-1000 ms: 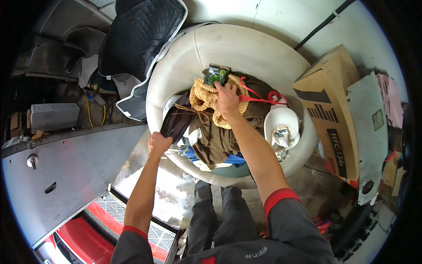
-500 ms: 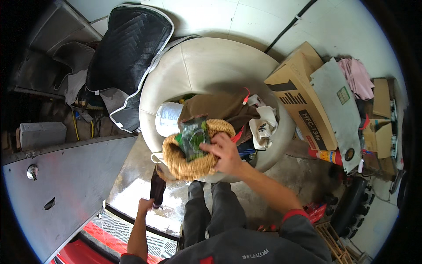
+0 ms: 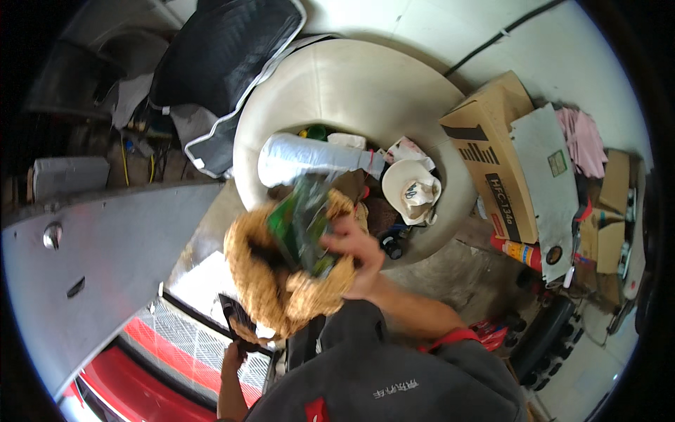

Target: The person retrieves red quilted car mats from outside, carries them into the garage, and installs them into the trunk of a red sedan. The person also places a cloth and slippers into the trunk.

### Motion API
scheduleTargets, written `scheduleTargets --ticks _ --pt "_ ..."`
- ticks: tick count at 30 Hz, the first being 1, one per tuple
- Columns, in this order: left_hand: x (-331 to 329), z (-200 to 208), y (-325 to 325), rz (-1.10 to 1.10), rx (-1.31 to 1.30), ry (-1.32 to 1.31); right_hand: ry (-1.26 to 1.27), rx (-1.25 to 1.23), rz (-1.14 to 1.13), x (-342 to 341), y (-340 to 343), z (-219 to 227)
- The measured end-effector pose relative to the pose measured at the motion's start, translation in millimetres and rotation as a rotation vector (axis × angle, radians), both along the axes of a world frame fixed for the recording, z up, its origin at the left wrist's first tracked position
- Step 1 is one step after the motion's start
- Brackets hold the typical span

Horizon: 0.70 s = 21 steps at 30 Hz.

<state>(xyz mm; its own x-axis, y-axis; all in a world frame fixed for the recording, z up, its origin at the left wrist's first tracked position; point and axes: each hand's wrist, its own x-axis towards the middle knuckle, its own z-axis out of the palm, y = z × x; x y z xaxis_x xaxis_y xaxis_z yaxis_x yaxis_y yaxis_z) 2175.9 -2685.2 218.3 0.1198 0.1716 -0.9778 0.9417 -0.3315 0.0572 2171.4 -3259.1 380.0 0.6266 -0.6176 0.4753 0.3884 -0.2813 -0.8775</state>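
Note:
My right hand (image 3: 357, 254) is closed on the rim of a tan woven straw basket (image 3: 246, 271), its fingers against a dark green, shiny packet (image 3: 309, 225). The basket is tilted and a little blurred, close to my body in front of a round cream armchair (image 3: 394, 67). A brighter green packet (image 3: 283, 224) sticks out beside the dark one. My left hand (image 3: 235, 355), low on the left, grips a dark elongated thing (image 3: 228, 313) whose kind I cannot make out; part of that hand is in shadow.
On the armchair seat lie a clear plastic roll (image 3: 316, 156), a cream cap (image 3: 408, 190) and small items. A cardboard box (image 3: 496, 165) and a grey panel (image 3: 545, 190) stand right. Black quilted mats (image 3: 225, 63) lean at the back left. A grey metal panel (image 3: 112, 260) flanks me.
The basket and packets have come toward me and slightly left with my right hand. Brown cloth no longer covers the seat's middle, showing the roll and cap. My left hand has moved lower.

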Motion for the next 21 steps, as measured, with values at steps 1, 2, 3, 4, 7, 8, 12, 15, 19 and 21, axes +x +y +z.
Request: scheduleTargets --ticks 1,2,3,4,7,8,12,15,19,21 --pt "1 14 -23 0.006 0.013 -0.034 0.033 0.005 0.011 3 -6 2" --pt "-1 25 -42 0.009 0.028 -0.067 0.066 0.01 0.021 5 -19 5" --pt "-5 25 -48 0.017 0.039 -0.063 0.188 -0.025 0.133 7 -37 10" --pt "-7 17 -52 0.02 0.042 -0.059 0.336 0.003 0.197 10 -44 6" --pt "-22 -26 -59 0.008 -0.033 -0.142 0.813 -0.143 0.291 -3 -54 -79" --pt "-21 -30 -86 0.081 -0.005 -0.128 1.014 -0.223 0.313 -13 -57 -114" --pt "-21 -91 -159 0.121 -0.059 0.003 1.493 -0.415 0.249 -68 -78 -248" --pt "-34 -144 -206 0.259 -0.061 0.121 1.243 -0.626 0.274 -100 -65 -285" --pt "-62 -200 -281 0.469 -0.109 0.124 1.069 -0.408 0.204 -114 -41 -311" --pt "-79 -238 -308 0.569 -0.146 0.121 1.096 -0.317 0.31 -113 -34 -326"
